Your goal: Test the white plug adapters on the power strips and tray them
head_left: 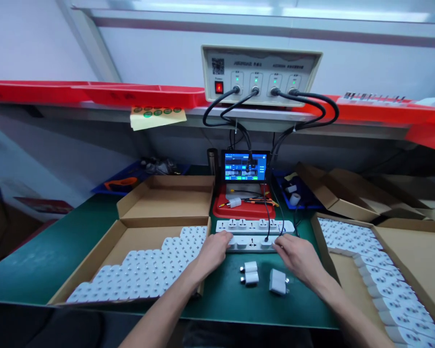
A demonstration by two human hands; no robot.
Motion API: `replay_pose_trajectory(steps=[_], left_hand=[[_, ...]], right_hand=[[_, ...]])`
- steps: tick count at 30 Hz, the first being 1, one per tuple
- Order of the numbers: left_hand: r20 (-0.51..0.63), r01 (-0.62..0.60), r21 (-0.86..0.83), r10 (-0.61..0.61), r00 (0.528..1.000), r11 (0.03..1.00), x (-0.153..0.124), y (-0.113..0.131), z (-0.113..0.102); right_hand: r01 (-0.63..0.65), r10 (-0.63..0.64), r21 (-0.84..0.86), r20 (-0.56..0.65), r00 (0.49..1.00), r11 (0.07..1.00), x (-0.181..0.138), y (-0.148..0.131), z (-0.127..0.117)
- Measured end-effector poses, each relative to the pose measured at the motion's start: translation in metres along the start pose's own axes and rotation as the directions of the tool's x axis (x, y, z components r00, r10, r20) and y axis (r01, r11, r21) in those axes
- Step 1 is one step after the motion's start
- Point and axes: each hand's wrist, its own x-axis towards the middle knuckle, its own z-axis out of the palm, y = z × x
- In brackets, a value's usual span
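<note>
Head view: my left hand (213, 252) and right hand (297, 257) are closed over the two ends of a white socket strip (252, 243), holding it square on the green desk (32, 270) against a second strip (253, 226). Black test leads (267, 212) drop from the bench tester (261, 72) onto it, which accounts for its position directly below that unit. Loose white plug adapters (251, 272) lie within reach, separate from the filled cardboard trays (159, 239).

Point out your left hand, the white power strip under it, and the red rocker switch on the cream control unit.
left hand (213, 252), head view, back of the hand
white power strip (252, 243), head view, top face between the hands
red rocker switch (219, 87), head view, switch face
</note>
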Motion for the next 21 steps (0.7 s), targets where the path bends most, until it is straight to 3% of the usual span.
replay_pose_trajectory(steps=[3, 6, 10, 14, 17, 21], left_hand=[[0.017, -0.025, 0.076, 0.023, 1.0, 0.997, 0.004, 0.008, -0.009], [-0.064, -0.086, 0.069, 0.09, 0.994, 0.994, 0.015, 0.031, -0.011], [-0.167, -0.18, -0.134, 0.157, 0.973, 0.975, 0.039, 0.078, 0.008], [-0.152, -0.161, -0.254, 0.125, 0.98, 0.954, 0.06, 0.109, 0.026], [-0.238, -0.188, -0.356, 0.105, 0.965, 0.915, 0.062, 0.107, 0.026], [-0.371, -0.255, -0.497, 0.062, 0.926, 0.83, 0.041, 0.072, 0.013]], right_hand=[[-0.128, 0.127, 0.01, 0.037, 0.991, 0.992, -0.003, 0.035, -0.001], [-0.196, 0.188, 0.163, 0.061, 0.98, 0.967, 0.005, 0.054, 0.006], [-0.168, 0.151, 0.372, 0.075, 0.986, 0.913, 0.019, 0.058, 0.026], [-0.122, 0.133, 0.43, 0.004, 0.991, 0.895, 0.023, 0.06, 0.038], [-0.092, 0.135, 0.481, -0.057, 0.989, 0.872, 0.022, 0.058, 0.035], [-0.05, 0.086, 0.496, -0.05, 0.995, 0.867, 0.026, 0.038, 0.026]])
